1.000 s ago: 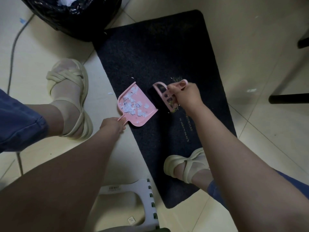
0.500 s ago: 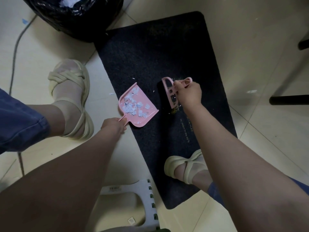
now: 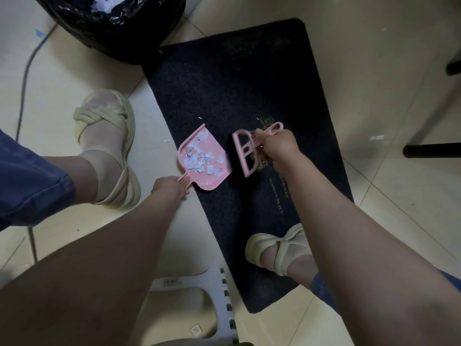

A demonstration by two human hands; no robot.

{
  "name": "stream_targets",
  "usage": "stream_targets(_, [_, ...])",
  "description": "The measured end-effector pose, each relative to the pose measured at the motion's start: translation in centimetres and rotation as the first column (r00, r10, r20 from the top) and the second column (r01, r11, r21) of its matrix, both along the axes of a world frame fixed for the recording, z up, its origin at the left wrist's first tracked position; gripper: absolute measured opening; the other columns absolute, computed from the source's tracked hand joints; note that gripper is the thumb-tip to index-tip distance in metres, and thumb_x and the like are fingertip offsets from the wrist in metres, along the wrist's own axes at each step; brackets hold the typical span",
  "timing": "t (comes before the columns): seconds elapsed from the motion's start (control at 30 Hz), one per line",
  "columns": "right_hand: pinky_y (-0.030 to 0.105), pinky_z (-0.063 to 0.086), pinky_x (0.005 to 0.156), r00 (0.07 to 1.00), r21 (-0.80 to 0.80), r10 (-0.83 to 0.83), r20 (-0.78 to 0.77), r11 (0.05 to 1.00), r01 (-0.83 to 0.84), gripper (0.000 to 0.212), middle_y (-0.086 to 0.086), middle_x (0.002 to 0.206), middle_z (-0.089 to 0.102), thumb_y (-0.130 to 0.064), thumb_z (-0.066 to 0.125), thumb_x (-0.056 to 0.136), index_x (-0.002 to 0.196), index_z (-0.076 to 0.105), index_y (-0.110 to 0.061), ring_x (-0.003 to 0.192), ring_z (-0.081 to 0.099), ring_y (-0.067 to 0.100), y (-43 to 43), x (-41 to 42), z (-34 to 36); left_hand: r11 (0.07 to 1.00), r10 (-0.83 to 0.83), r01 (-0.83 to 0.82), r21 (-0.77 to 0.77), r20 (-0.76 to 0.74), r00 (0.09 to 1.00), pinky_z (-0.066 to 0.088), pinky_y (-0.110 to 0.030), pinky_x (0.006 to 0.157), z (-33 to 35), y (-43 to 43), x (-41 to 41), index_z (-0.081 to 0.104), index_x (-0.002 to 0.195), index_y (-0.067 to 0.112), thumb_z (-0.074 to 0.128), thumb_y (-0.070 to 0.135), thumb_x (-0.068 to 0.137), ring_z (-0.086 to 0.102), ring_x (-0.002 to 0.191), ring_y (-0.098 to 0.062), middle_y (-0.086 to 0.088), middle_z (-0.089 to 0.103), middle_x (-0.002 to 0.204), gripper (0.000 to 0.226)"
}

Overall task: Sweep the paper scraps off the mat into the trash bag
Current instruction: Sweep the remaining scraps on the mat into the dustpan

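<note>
While the left hand grips the handle of the dustpan at the left edge of the mat and the right hand clasps the brush just beside its lip | paper scraps lie in the pan, 1 stray scrap on the floor | risk: tilting the pan toward the trash bag would spill them | unclear: bristles hidden, bag cut off at top.

A single wide-angle head view looks steeply down at the floor from above, facing forward over both forearms, which fill the lower frame. It sits close: the mat crosses the middle, the trash bag cut off by the top edge.
</note>
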State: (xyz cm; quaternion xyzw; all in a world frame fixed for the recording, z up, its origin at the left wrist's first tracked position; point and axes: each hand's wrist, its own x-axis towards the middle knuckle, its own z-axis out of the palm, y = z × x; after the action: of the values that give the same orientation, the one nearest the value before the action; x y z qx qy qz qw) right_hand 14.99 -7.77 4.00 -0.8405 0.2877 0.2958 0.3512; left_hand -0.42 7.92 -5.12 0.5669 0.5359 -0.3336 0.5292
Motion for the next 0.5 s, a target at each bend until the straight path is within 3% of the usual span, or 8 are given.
stream_targets(0.07, [0.032,0.052,0.060,0.998,0.027,0.043,-0.045,0.999,-0.042,0.018,0.007,0.074,0.065,-0.025,0.064,0.093,0.083,0.062,-0.010,0.058,0.059,0.018,-0.1,-0.1,0.5,1.000,0.024,-0.024,-0.003,-0.001,1.000,0.034,-0.021,0.049,-0.1,0.0,-0.1,0.061,0.125,0.012,0.057,0.039,0.093,0.044,0.050,-0.009,0.003,0.055,0.063,0.042])
stream_targets(0.23, [0.028,0.048,0.056,0.997,0.040,0.017,0.077,0.999,-0.021,0.020,0.002,0.067,0.063,-0.026,0.062,0.093,0.078,0.063,-0.014,0.056,0.057,0.013,-0.8,0.3,1.4,0.998,0.069,-0.069,-0.001,0.034,0.997,0.033,-0.024,0.048,0.1,0.0,-0.4,0.065,0.120,0.014,0.059,0.042,0.091,0.044,0.049,-0.010,0.004,0.056,0.062,0.041])
stream_targets(0.4, [0.039,0.059,0.079,0.961,0.052,0.125,0.247,0.989,-0.142,0.016,0.002,0.087,0.072,-0.030,0.061,0.093,0.090,0.069,-0.018,0.081,0.069,0.016,1.9,0.7,1.1,0.971,0.237,-0.238,0.008,0.085,0.968,0.031,-0.023,0.048,-0.1,0.8,-1.5,0.067,0.116,0.009,0.062,0.038,0.090,0.041,0.049,-0.012,0.002,0.057,0.062,0.039])
stream_targets(0.5, [0.043,0.058,0.080,0.913,0.013,0.269,0.307,0.958,-0.286,0.015,-0.001,0.085,0.071,-0.030,0.061,0.092,0.090,0.070,-0.019,0.082,0.069,0.016,4.6,1.1,1.0,0.977,0.209,-0.212,0.035,0.084,0.974,0.031,-0.023,0.046,0.0,1.9,-0.7,0.068,0.114,0.009,0.061,0.040,0.091,0.041,0.047,-0.012,0.004,0.056,0.060,0.039])
